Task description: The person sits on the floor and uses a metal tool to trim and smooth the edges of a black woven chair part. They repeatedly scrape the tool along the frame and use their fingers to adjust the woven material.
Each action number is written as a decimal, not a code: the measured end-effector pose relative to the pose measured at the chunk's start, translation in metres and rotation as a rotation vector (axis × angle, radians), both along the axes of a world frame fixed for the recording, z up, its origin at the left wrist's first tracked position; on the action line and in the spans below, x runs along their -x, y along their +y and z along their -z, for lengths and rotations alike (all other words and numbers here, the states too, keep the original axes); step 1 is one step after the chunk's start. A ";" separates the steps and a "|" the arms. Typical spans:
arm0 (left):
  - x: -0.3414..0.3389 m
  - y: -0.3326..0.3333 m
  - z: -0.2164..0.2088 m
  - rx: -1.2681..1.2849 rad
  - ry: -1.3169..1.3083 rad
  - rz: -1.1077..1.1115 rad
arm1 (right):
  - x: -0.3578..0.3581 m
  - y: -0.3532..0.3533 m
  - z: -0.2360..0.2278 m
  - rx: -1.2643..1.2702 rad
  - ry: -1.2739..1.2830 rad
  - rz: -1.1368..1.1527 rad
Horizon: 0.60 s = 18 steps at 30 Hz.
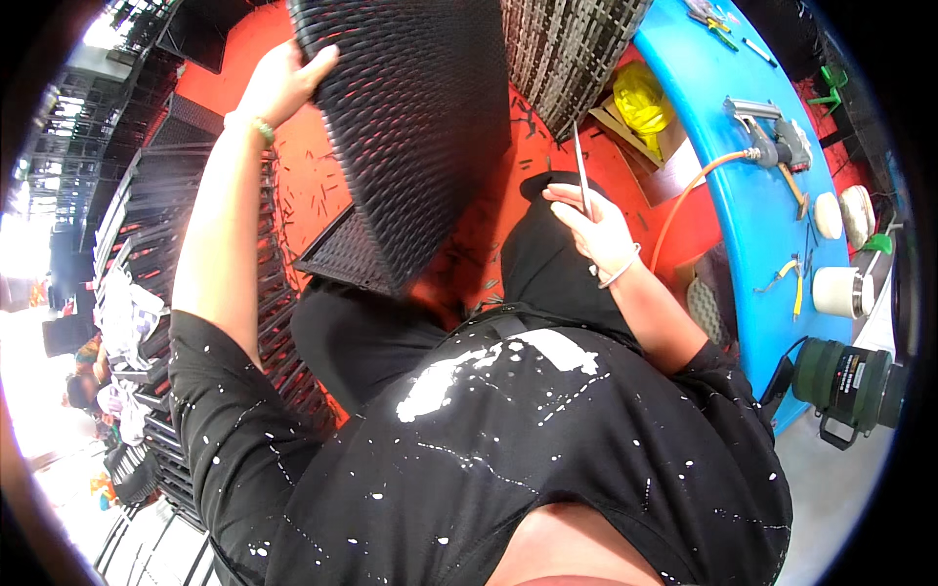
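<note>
A black woven wicker panel (pixel 410 127), part of a piece of furniture, stands tilted in front of me and reaches down to my lap. My left hand (pixel 293 80) is closed on its upper left edge, with the thumb along the rim and the other fingers mostly hidden behind it. Over my right knee, my right hand (pixel 594 227) grips a slim, pointed metal blade (pixel 582 161). The blade points up and away, apart from the wicker; its handle is hidden in the palm, so its exact kind cannot be told.
On the right stands a blue table (pixel 699 117) with a staple gun (pixel 772 137) on an orange air hose (pixel 684 195), a hammer (pixel 793 190), pliers (pixel 784 278) and a white mug (pixel 840 291). A grey woven piece (pixel 567 59) stands ahead. Black strips litter the red floor (pixel 303 166).
</note>
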<state>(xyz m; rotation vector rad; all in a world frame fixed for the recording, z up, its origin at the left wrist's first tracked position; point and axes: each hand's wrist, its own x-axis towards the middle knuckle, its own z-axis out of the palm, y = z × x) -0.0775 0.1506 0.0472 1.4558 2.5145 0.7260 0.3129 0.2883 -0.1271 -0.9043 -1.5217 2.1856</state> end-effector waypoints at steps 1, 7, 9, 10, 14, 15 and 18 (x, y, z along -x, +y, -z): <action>0.012 -0.007 -0.002 0.002 -0.005 0.002 | -0.004 0.000 0.002 -0.005 0.006 0.005; 0.035 -0.019 -0.036 0.104 -0.002 0.098 | -0.008 0.002 0.002 0.060 0.061 0.011; 0.014 -0.006 -0.051 0.233 -0.045 0.087 | -0.010 0.002 0.007 0.005 0.078 0.011; 0.004 -0.003 -0.052 0.296 -0.067 0.072 | -0.011 0.003 0.011 -0.016 0.087 0.003; 0.000 -0.001 -0.015 0.344 0.056 0.348 | -0.012 0.004 0.018 -0.029 0.121 -0.010; 0.000 0.001 -0.002 0.448 0.096 0.258 | -0.012 0.005 0.014 -0.009 0.112 -0.006; -0.034 0.016 0.029 0.276 0.148 0.285 | -0.017 0.009 0.024 -0.011 0.117 0.013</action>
